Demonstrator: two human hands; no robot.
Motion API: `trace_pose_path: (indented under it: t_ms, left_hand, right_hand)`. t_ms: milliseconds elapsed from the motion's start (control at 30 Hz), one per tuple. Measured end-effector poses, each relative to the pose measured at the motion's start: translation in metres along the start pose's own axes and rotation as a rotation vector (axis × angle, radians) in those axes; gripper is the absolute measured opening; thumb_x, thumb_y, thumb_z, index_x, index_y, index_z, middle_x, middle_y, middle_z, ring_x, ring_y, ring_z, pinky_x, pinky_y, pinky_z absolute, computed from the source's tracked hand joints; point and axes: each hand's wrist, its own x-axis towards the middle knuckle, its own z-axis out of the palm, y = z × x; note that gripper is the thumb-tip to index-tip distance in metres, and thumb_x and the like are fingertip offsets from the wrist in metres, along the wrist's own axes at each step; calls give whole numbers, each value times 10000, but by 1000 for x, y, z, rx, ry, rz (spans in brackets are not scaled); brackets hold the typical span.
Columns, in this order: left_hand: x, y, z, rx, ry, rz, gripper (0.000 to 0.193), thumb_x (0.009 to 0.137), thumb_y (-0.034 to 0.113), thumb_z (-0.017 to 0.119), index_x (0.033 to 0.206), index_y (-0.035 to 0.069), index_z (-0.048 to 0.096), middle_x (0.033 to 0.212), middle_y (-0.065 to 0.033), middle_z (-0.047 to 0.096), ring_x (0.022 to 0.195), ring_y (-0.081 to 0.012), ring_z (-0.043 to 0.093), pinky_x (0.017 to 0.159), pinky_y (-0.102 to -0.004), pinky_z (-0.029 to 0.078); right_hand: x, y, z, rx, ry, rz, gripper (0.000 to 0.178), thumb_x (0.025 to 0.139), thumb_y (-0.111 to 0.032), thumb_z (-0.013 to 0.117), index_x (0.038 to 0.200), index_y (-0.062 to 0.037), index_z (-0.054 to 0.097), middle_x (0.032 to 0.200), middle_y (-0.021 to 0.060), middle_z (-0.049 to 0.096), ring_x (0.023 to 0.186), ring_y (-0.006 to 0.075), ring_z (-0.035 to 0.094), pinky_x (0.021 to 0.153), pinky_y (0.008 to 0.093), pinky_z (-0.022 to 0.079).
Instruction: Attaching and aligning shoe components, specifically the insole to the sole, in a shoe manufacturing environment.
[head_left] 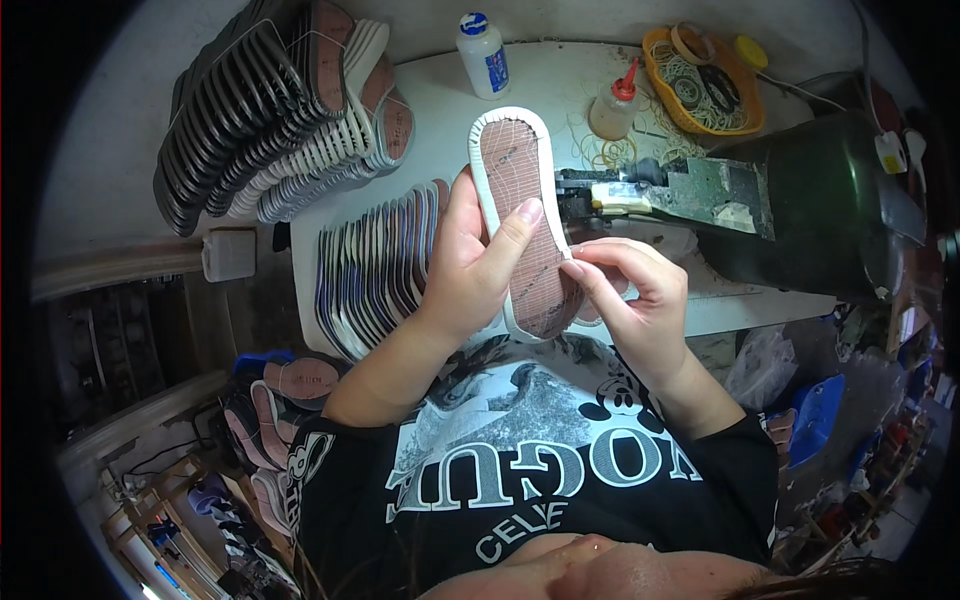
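Observation:
Upright in front of my chest is a shoe insole (518,180), its pinkish-brown underside facing me and a white edging folded over its rim. Fine pale threads criss-cross that underside. My left hand (480,250) grips it by the left side, thumb laid across the middle. At the lower right edge, my right hand (635,290) pinches the white edging between thumb and fingertips. Just behind the insole stands the dark head of a machine (610,190), partly hidden by it. Below my right fingers, part of another pinkish sole piece shows.
A row of insoles (370,265) stands on the white table (430,95) at left, below larger tied stacks (240,110). Behind are a white bottle (484,60), a red-tipped glue bottle (614,105) and a yellow basket (700,85) of rubber bands. The machine's green body (810,200) fills the right.

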Motion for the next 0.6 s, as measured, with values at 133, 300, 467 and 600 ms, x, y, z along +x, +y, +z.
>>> trace_pose_path:
  t_ms: [133,300,467,600]
  left_hand:
    - [-10,1,-5,309,59,200,337,914,143,575,1176,-30,454,1015,-162,604,906,-186,614,800,-295,479]
    - [-24,8,-2,656,59,378,277,902,117,565,1118,-31,476,785,-166,645,683,-260,675,622,-348,519]
    - [-29,4,2,692,34,398,282,899,116,555,1127,-21,463,720,-174,638,597,-325,660,539,-372,513]
    - [-28,2,1,746,36,383,305,898,130,557,1136,-29,453,740,-196,634,615,-352,654,555,-393,513]
  right_hand:
    - [10,-7,2,-390,-48,-370,108,818,-56,642,923,-31,651,799,114,662,718,253,644,693,347,489]
    - [20,-21,-3,-747,-312,-545,104,758,-96,649,737,-37,565,669,92,597,644,250,623,626,356,482]
    - [16,-20,5,-778,-303,-487,162,730,-117,654,666,-57,518,614,87,557,568,257,602,533,361,481]
    - [16,-1,10,-652,-189,-533,150,700,-88,673,664,-45,534,592,92,552,511,240,574,491,346,471]
